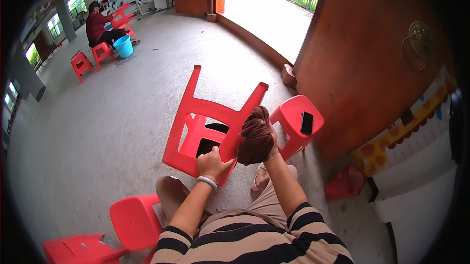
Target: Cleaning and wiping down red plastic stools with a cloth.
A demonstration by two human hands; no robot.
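Note:
Before me a red plastic stool (pixel 211 108) is tilted, its legs pointing up and away. My left hand (pixel 213 164), with a pale bracelet at the wrist, grips this stool near its lower end; some of the fingers are hidden behind the plastic. Bunched in my right hand (pixel 272 142) is a dark brown cloth (pixel 256 137), held against or close beside the stool's right leg. The cloth covers part of that leg and most of my fingers.
Right of the stool stands another red stool (pixel 288 111) bearing a black smartphone (pixel 307 123). More red stools (pixel 134 221) are at lower left. Farther off, a seated person (pixel 99 27) handles a stool beside a blue bucket (pixel 123 47). A wooden door (pixel 352 54) stands at right.

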